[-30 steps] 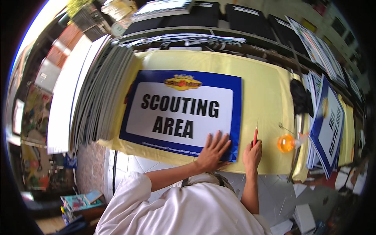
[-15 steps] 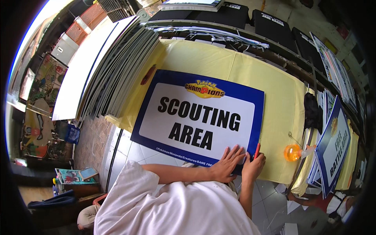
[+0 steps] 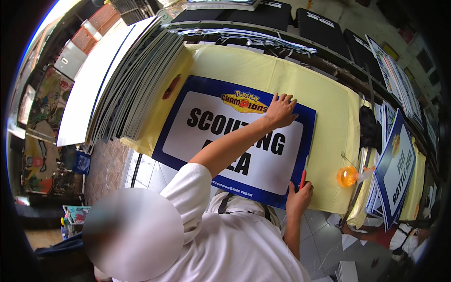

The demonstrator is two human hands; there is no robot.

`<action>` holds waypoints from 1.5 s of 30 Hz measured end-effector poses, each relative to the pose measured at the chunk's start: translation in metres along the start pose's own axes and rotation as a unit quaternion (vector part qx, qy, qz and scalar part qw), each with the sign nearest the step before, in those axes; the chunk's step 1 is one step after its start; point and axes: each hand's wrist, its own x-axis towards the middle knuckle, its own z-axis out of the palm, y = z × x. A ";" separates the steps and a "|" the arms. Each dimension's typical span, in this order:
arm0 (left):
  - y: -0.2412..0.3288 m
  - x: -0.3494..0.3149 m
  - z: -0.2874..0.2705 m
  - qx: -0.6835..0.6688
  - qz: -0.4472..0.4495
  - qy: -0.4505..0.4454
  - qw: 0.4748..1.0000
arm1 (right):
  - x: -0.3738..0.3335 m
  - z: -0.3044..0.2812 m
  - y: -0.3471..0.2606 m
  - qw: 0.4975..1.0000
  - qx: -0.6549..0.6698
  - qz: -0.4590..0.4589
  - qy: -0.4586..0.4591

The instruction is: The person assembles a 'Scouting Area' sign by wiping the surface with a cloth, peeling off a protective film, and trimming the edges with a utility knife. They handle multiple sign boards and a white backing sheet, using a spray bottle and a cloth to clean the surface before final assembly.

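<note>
A rectangular sign (image 3: pixel 230 162) with a blue border, white centre and black lettering lies tilted on a table covered in yellow sheeting (image 3: pixel 329 141). My left hand (image 3: pixel 281 111) is open, its fingers reaching over the sign's upper blue border and its palm down on the face. That forearm crosses the sign and hides part of the lettering. Beside the lower right corner, my right hand (image 3: pixel 299 197) is closed around a slim red utility knife (image 3: pixel 303 178). The knife points up along the sign's right edge, with a thin pale blade at its tip.
An orange spray bottle (image 3: pixel 347 176) is at the table's right. Another blue-bordered sign (image 3: pixel 397 174) leans beyond it against stacked boards. Thick stacked panels (image 3: pixel 127 89) stand at the left. Dark boxes (image 3: pixel 324 33) line the back. Part of another person (image 3: pixel 404 237) shows at lower right.
My left hand has moved from the sign's lower right part up to its top border. My right hand, still on the knife, has shifted slightly down and left in view.
</note>
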 end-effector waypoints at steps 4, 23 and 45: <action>0.011 0.026 0.004 0.038 0.018 -0.119 0.992 | -0.014 -0.007 0.000 0.999 0.000 0.032 0.012; 0.051 0.093 -0.091 -0.053 -0.040 -0.182 0.981 | -0.061 -0.074 0.004 0.948 0.318 0.010 0.023; 0.160 0.040 -0.236 -0.109 0.023 0.069 0.991 | 0.087 -0.111 -0.019 0.788 0.453 -0.389 0.150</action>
